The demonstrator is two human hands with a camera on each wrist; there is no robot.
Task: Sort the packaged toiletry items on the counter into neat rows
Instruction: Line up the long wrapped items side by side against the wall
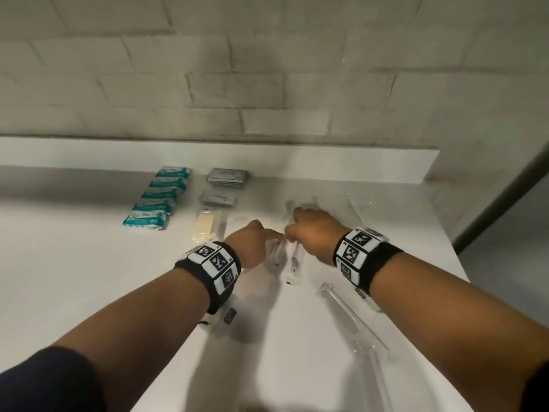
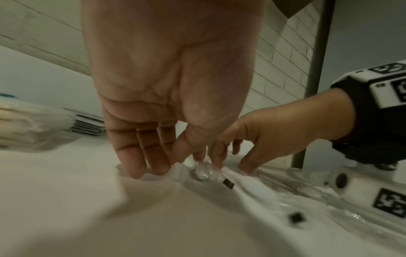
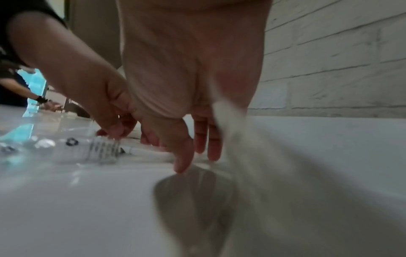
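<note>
Now both hands meet over the middle of the white counter (image 1: 74, 263), with the fingers pointing down to a group of clear plastic packets. The left hand (image 1: 252, 242) has its fingers (image 2: 140, 156) almost straight and relaxed; the tips touch the counter and the edge of a clear packet (image 1: 276, 254), and they do not close around anything. The right hand (image 1: 312, 233) is just beside it, thumb nearly touching the left index finger. In the left wrist view its fingertips (image 2: 219, 156) are bent down on the crinkled end of another clear packet (image 1: 294, 263) with small black print, and they seem to pinch it, but the picture is blurred and I cannot tell this for sure. In the right wrist view the thumb and fingers hang downward and a pale blurred strip runs past them; what it is I cannot say.

Beyond the left fingertips, toward the wall, lies a packet with a beige item (image 1: 205, 227), and further away two stacks of grey sachets (image 1: 227, 176). To the left of these stands a tidy column of teal packets (image 1: 160, 200), five of them, one behind the other. Behind the right wrist, nearer to the person, two long clear packets (image 1: 341, 310) lie at an angle on the counter, apart from the hands.
</note>
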